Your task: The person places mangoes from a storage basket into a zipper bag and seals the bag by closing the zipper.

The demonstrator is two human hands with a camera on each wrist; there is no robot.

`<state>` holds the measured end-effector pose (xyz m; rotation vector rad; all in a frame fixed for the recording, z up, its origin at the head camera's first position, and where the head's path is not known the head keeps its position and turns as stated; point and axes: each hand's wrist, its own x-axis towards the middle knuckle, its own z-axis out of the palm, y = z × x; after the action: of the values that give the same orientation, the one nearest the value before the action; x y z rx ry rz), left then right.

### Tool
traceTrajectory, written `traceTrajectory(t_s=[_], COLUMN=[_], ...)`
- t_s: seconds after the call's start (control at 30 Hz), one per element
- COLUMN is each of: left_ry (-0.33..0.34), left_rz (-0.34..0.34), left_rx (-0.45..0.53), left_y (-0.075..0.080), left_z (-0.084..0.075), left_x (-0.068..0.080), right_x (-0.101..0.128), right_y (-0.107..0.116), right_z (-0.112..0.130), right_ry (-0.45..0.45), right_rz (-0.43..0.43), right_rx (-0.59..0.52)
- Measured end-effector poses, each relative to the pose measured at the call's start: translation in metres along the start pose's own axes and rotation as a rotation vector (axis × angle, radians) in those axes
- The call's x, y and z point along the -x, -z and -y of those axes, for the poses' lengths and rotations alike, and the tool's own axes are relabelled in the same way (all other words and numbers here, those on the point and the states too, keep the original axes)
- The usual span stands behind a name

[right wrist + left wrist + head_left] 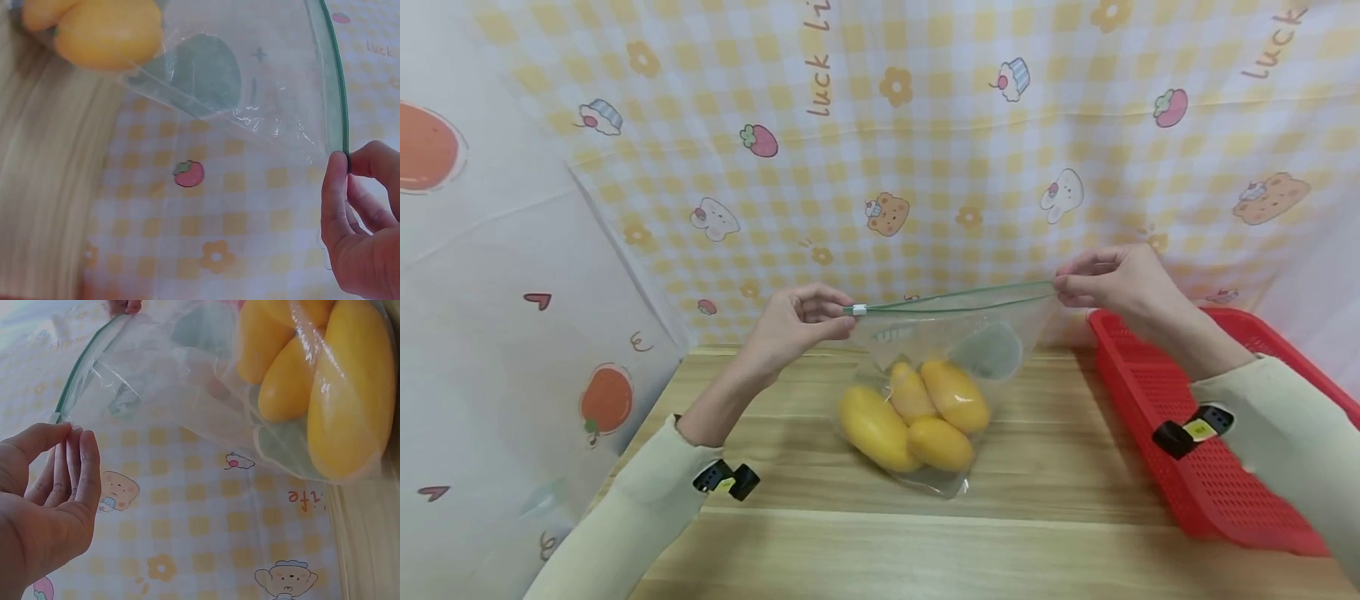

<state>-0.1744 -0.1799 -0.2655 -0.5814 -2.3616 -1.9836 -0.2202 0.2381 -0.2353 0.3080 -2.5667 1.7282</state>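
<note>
A clear zip bag (pixel 917 329) with a green closure strip (pixel 955 298) and a green oval print holds several yellow mangoes (pixel 955 396), bunched at its bottom. My left hand (pixel 790 325) pinches the top left corner between thumb and fingers, right at the white slider (pixel 860 309). At the opposite top corner, my right hand (pixel 1123 283) pinches the strip's end. The strip is stretched between both hands, its two green edges parted along the middle and right. Whether the bag's bottom touches the wooden table (pixel 760 467) I cannot tell.
On the right of the table stands a red perforated plastic basket (pixel 1150 433), partly under my right forearm. A yellow checked cloth (pixel 820 167) with cartoon prints hangs behind the table. White printed cloth (pixel 512 250) covers the left side.
</note>
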Motion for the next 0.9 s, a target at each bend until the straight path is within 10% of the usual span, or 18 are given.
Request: traceTrajectory(t_s=[0.37,0.6,0.9], left_ry=[-0.022,-0.007,0.015], left_rz=[-0.017,-0.055,-0.052], left_rx=[0.048,0.091,0.104], left_y=[-0.003,-0.005,-0.01], left_z=[0.001,0.026,0.033], left_x=[0.001,-0.005,-0.008], right_x=[-0.017,-0.009,-0.005], right_y=[-0.009,-0.018,-0.03], right_z=[-0.002,-0.024,-0.028], right_ry=[0.118,0.272,0.537], right_rz=[-0.021,0.0,-0.074], right_rx=[-0.045,0.28,0.438])
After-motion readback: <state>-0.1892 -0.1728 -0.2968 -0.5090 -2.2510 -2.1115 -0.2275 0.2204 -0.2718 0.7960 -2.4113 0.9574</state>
